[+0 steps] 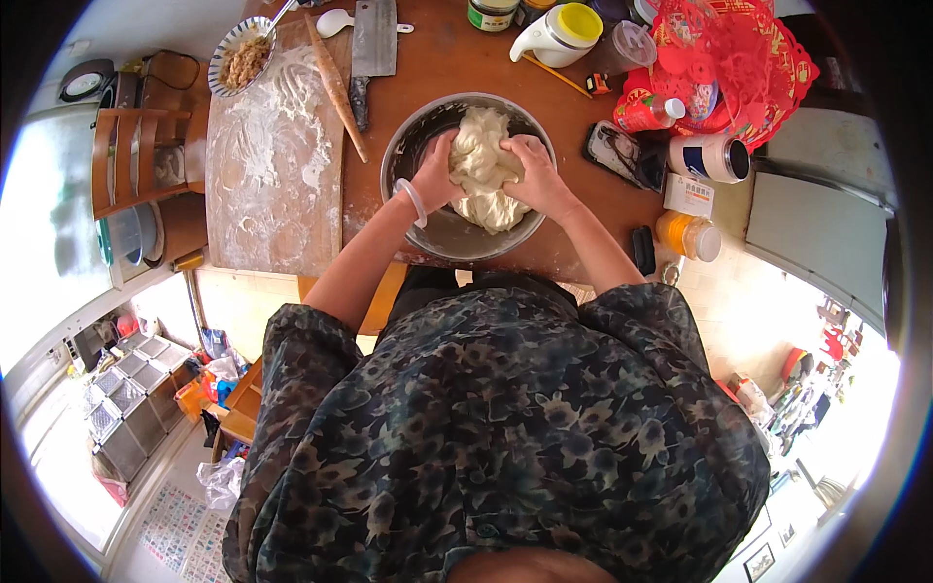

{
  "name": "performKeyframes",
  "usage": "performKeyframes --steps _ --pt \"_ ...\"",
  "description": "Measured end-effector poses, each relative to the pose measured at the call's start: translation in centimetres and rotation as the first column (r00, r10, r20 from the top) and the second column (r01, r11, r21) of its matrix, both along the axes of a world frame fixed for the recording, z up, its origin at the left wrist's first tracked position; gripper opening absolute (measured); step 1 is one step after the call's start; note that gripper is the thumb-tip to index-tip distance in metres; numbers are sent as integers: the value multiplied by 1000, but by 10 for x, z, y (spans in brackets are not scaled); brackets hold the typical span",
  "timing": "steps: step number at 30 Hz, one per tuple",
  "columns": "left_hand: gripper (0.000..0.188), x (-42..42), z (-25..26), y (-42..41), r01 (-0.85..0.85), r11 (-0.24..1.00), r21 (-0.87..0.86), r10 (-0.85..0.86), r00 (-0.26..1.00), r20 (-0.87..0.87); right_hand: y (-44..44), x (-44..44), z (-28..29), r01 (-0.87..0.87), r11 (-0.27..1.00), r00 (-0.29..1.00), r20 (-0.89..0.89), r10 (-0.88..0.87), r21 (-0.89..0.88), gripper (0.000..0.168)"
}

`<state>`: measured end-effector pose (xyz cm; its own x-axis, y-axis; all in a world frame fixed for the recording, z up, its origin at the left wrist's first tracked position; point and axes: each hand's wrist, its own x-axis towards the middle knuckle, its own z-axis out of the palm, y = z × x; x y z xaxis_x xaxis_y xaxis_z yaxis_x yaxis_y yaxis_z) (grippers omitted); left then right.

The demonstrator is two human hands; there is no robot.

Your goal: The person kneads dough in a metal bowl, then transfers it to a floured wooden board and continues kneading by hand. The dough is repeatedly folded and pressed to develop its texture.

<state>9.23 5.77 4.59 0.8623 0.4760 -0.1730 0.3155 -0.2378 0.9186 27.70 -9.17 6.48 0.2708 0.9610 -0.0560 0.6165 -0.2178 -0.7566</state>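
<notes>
A round metal bowl (466, 248) stands on the wooden table right in front of me. Inside it is a lump of soft, pale dough (481, 164), folded and uneven on top. My left hand (437, 171), with a pale bangle at its wrist, grips the dough's left side. On the opposite side, my right hand (536, 171) holds the dough with fingers and thumb pressed into it. Parts of both hands' fingers are hidden by the dough.
Left of the bowl lies a floured wooden board (273, 182) with a rolling pin (337, 87) and a patterned bowl of filling (244, 62). A cleaver (375, 40) lies beyond. On the right are a phone (616, 146), a tumbler (707, 157) and an orange-filled jar (689, 235).
</notes>
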Motion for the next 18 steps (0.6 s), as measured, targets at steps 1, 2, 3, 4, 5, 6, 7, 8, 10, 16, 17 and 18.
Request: performKeyframes --steps 1,2,3,4,5,6,7,8,10,16,17,18 --pt "109 -6 3 2 35 999 10 -35 999 0 -2 1 2 -36 999 999 5 36 -18 52" --pt "109 -14 8 1 73 997 3 -73 997 -18 -5 2 4 -29 999 997 -72 30 19 46" --pt "110 -23 13 2 133 991 -14 -133 991 -5 -7 1 5 -22 999 990 -142 27 39 39" --pt "111 -33 19 4 197 980 -39 -198 980 -8 -10 -1 6 -11 998 977 -210 24 62 33" --pt "112 -42 24 5 262 963 -60 -264 964 -18 -12 -3 7 32 999 936 -352 -20 27 28" --pt "99 -50 27 6 293 953 -76 -288 955 71 -15 -8 6 66 998 873 -484 -65 -14 24" --pt "91 -53 28 7 268 942 -201 -268 963 26 -16 -11 6 95 994 790 -604 -111 -59 22" --pt "82 -54 26 7 248 922 -297 -254 967 20 -18 -17 6 114 990 824 -549 -138 -78 19" --pt "39 -50 16 7 103 880 -464 -102 994 29 -20 -25 6 108 992 884 -452 -122 -58 21" --pt "42 -16 -45 7 -405 871 -278 342 906 -250 -33 -48 21 -40 999 983 -182 39 -3 19" --pt "43 -11 -52 4 -461 868 -183 390 862 -323 -36 -52 25 -100 994 987 -125 105 44 18" --pt "49 -6 -57 2 -501 843 -197 416 839 -352 -39 -55 29 -161 983 984 -63 167 90 18"
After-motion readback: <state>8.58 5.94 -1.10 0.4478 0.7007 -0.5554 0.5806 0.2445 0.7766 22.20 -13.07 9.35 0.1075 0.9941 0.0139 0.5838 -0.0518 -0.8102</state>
